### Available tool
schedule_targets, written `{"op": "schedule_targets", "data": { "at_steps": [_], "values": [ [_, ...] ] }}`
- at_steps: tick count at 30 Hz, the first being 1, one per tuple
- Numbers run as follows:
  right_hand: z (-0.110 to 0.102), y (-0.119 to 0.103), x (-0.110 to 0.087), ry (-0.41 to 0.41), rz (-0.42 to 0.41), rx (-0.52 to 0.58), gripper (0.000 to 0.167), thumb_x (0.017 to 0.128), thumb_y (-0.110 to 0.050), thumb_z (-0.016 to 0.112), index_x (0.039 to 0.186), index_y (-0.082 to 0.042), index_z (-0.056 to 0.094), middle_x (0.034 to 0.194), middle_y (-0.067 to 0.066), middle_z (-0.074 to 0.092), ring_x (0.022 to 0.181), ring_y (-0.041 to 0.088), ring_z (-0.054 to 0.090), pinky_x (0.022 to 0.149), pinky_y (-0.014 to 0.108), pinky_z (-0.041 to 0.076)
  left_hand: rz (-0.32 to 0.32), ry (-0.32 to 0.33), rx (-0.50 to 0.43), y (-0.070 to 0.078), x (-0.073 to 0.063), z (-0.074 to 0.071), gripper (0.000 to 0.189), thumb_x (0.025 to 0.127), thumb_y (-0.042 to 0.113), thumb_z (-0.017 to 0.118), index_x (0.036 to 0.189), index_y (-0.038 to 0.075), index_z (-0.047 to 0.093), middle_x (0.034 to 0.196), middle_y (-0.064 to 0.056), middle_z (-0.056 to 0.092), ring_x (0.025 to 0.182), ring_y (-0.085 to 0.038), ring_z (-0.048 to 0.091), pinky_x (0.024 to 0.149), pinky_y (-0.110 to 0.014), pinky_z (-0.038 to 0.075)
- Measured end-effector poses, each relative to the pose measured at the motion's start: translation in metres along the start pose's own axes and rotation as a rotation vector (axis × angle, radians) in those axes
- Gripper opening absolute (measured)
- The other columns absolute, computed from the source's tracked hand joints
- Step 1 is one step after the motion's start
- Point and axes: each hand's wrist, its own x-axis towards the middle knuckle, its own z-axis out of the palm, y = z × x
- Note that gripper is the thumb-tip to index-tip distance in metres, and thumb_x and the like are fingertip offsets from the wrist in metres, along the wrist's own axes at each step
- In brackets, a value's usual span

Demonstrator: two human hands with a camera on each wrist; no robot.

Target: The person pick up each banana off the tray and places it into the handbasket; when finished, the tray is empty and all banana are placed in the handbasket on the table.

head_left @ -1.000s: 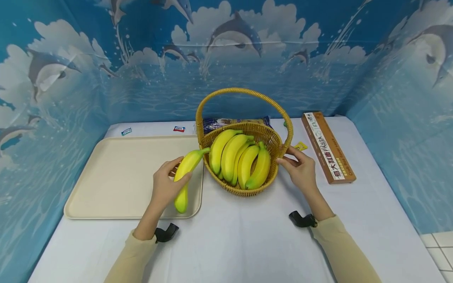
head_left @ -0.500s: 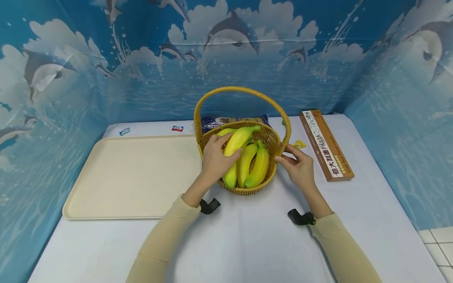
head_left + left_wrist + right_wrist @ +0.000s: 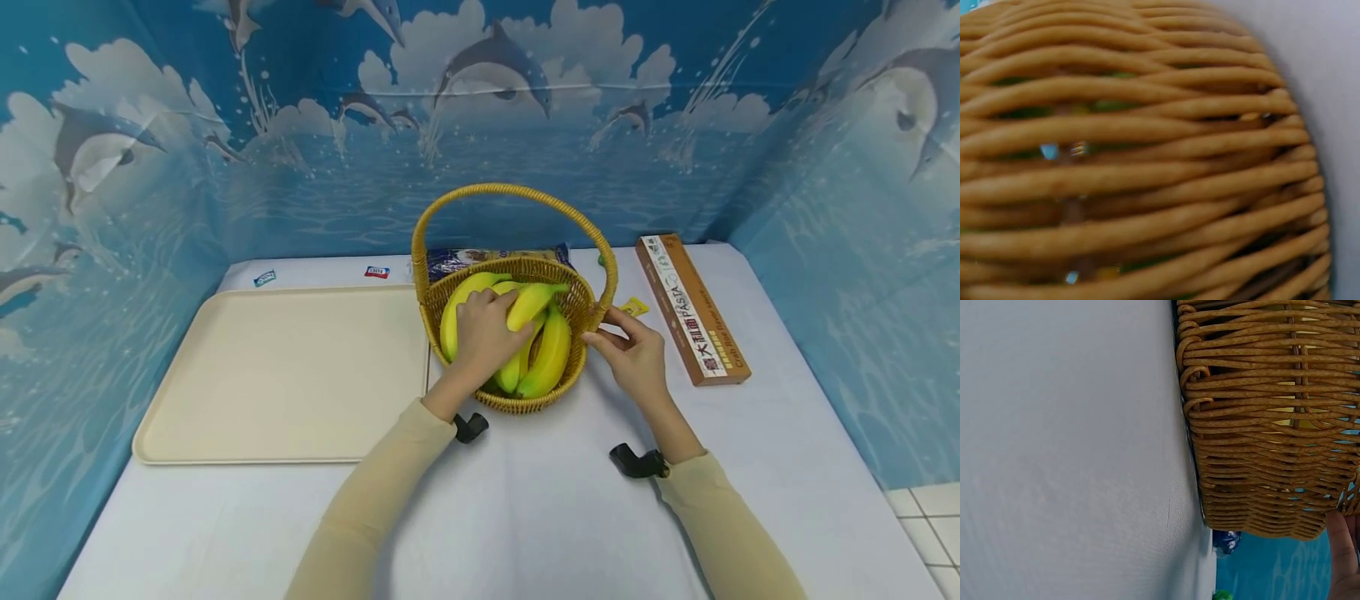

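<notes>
A wicker basket (image 3: 525, 406) with a tall arched handle stands mid-table with several yellow bananas (image 3: 551, 354) inside. Over these, my left hand (image 3: 482, 333) grips one banana (image 3: 531, 304) from above, its stem end pointing right. That hand covers part of the other bananas. My right hand (image 3: 636, 352) pinches the basket's right rim where the handle meets it. Woven basket wall (image 3: 1147, 144) fills most of the left wrist view, and the left hand does not show there. In the right wrist view, a finger of the right hand (image 3: 1342, 553) touches the basket's side (image 3: 1266, 425).
Left of the basket lies a beige tray (image 3: 300, 375). A brown pasta box (image 3: 693, 312) lies to the right, near a small yellow packet (image 3: 634, 307). Behind the basket is a dark blue package (image 3: 450, 261). Two small wrappers, one red-and-blue (image 3: 377, 272) and one teal (image 3: 265, 278), lie behind the tray.
My left hand has carried the banana from above the tray's right edge rightward into the basket, then slightly further right and lower. The right hand has stayed at the rim.
</notes>
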Motion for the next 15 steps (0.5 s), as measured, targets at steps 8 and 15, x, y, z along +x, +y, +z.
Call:
{"op": "schedule_targets", "data": {
  "at_steps": [8,15],
  "values": [
    [-0.001,0.009,0.000,0.003,0.005,-0.006,0.041,0.080,0.013,0.070,0.120,0.015,0.061,0.108,-0.021,0.066,0.095,-0.003,0.068,0.077,0.017,0.055,0.080,0.055,0.133,0.001,-0.001,0.012,0.048,0.081,0.043,0.075,0.120,0.016,0.071,0.098,-0.006,0.068,0.082,-0.022,0.056,0.068,-0.036,0.036],
    [-0.006,0.026,-0.004,0.015,0.066,-0.101,0.045,0.080,0.008,0.073,0.124,0.009,0.063,0.115,0.023,0.068,0.095,-0.002,0.068,0.077,0.015,0.054,0.108,0.065,0.144,0.004,-0.007,0.011,0.050,0.083,0.045,0.073,0.122,0.015,0.070,0.100,-0.006,0.064,0.085,-0.021,0.056,0.066,-0.034,0.032]
  ]
}}
